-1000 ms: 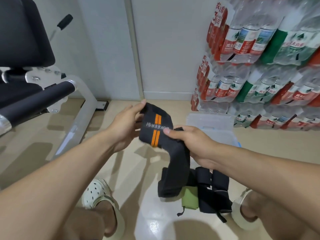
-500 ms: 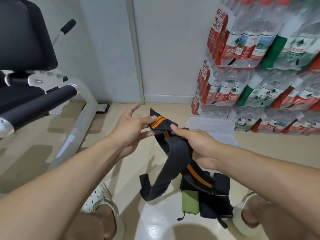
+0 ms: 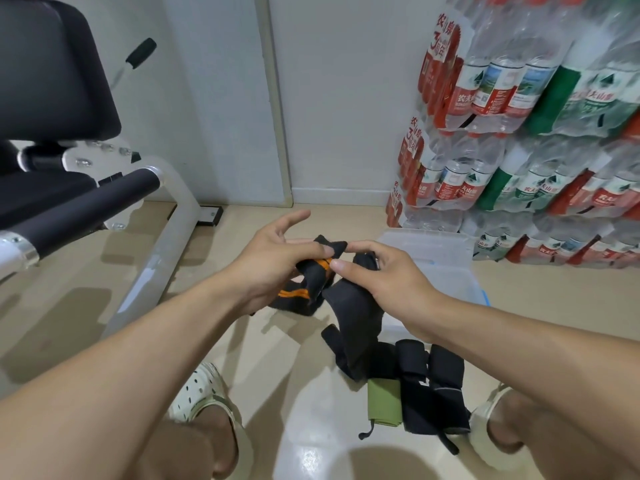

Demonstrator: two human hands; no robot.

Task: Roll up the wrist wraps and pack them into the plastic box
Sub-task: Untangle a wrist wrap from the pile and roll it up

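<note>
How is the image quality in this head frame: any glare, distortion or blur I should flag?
Head view: strong wide-angle bending of the door frame and stacked water bottles; glare patch on the glossy floor near the feet; soft arm shadows on the floor; both hands and the wrist wrap stay fairly sharp.

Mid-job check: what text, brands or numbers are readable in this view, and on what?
"农夫山泉": brand on the red labels of the bottled water packs.
"3周年": on the red wrapping at the stack's left edge; partly warped, so a probable reading.
Green bottle labels: similar characters, too blurred to confirm.
Wrist wrap in the hands: no lettering visible now.
Plastic box: no text.
</note>
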